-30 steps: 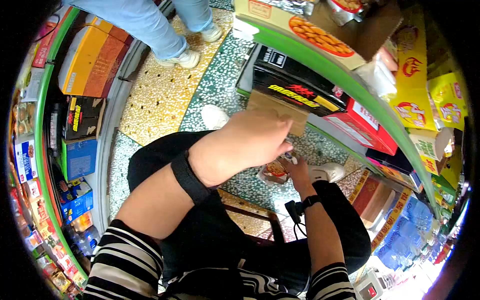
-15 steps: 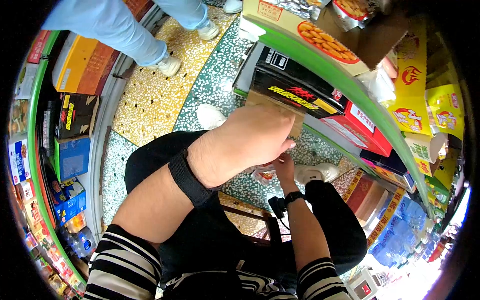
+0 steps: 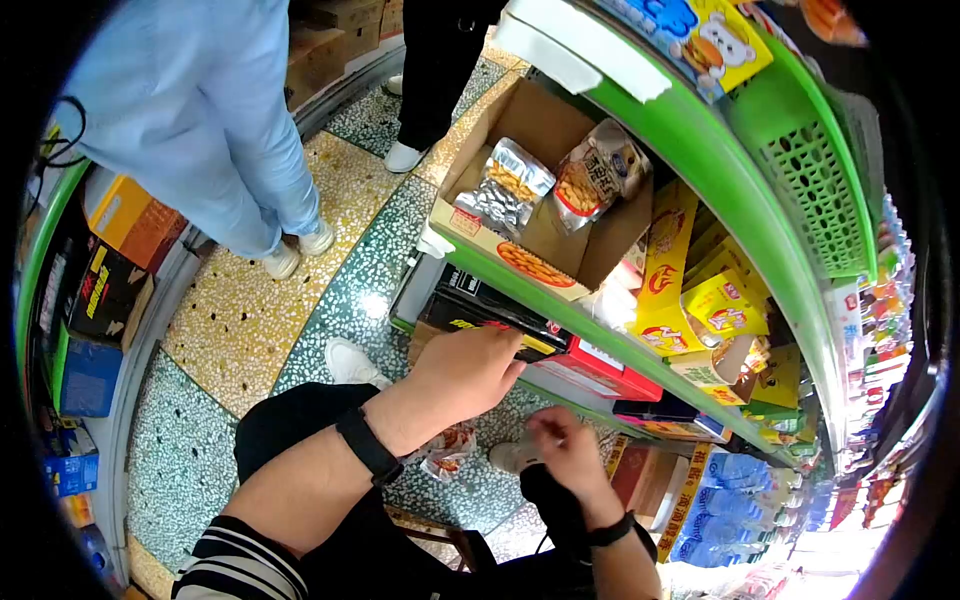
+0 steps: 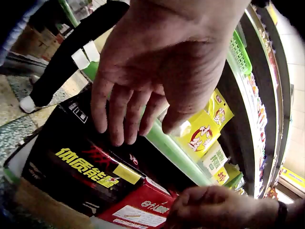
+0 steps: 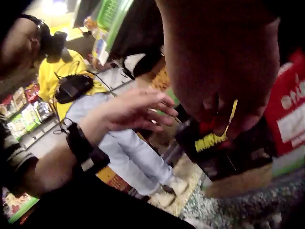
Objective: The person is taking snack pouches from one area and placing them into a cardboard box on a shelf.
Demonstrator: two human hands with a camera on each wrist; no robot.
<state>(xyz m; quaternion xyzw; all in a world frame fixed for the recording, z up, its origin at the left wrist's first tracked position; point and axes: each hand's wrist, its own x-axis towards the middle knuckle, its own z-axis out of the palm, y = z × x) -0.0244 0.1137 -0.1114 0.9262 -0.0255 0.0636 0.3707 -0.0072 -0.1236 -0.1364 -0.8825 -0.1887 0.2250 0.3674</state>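
My left hand (image 3: 465, 375) hovers in front of the lower shelf, holding nothing. In the left wrist view its fingers (image 4: 127, 112) hang relaxed before a black box (image 4: 78, 157) with yellow lettering. My right hand (image 3: 572, 452) is raised beside my knee, its fingers loosely bent with nothing visible in them. Down on the floor, a snack packet (image 3: 452, 455) with red and orange print lies by my shoe (image 3: 515, 457), partly hidden by my left forearm. The right wrist view shows the right hand (image 5: 221, 81) dark and blurred, the left hand (image 5: 136, 110) beside it.
An open carton (image 3: 545, 255) on the shelf to the front right holds several foil snack packets. Yellow packs (image 3: 725, 305) and a red box (image 3: 615, 372) sit near it. A person in light blue trousers (image 3: 235, 130) stands ahead on the left. Bottled water (image 3: 720, 510) is at right.
The right hand has let go of the snack packet and come up from the floor. The packet stays down there. The head view has swung right, bringing the open carton into full sight.
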